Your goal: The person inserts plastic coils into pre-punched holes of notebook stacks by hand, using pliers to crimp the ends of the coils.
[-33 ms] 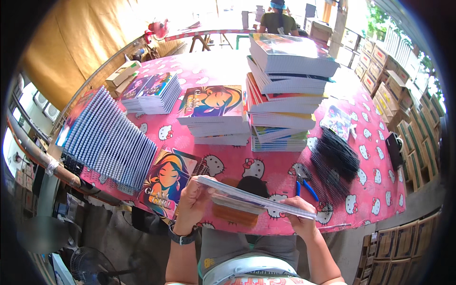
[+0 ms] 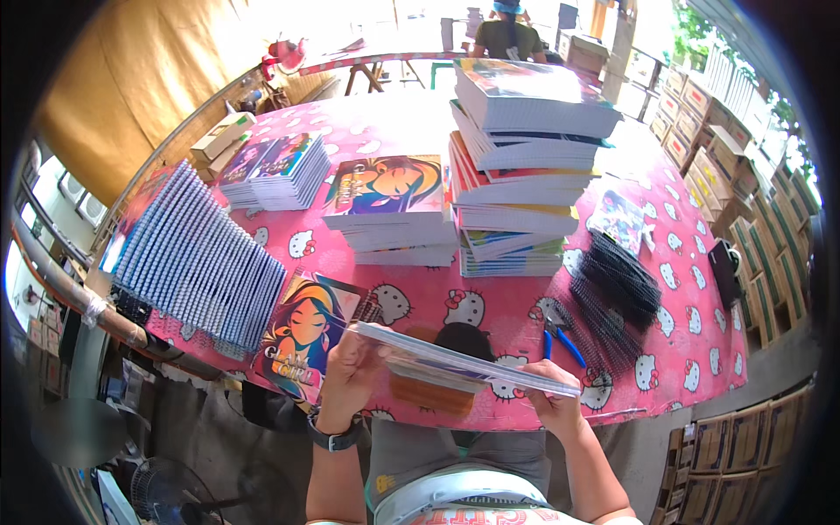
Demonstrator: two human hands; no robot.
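Note:
Between my two hands is a thin notebook (image 2: 464,357), seen almost edge-on and tilted down to the right. My left hand (image 2: 352,372), below a wrist with a dark watch, is closed round its left end. At its right end, my right hand (image 2: 557,404) grips the lower edge. Under the notebook lies a brown wooden block (image 2: 429,391), partly hidden, with a dark round shape (image 2: 464,341) behind it. Beside my left hand lies a notebook with a colourful illustrated cover (image 2: 302,337). Blue-handled pliers (image 2: 563,346) rest to the right, next to black spiral binding coils (image 2: 617,289).
Tall notebook piles (image 2: 529,175) and a lower pile (image 2: 389,214) stand beyond my hands on the pink patterned tablecloth (image 2: 691,350). Spiral-bound notebooks (image 2: 197,262) are stacked at left. Cardboard boxes (image 2: 726,446) line the right side. A person (image 2: 509,35) sits far back.

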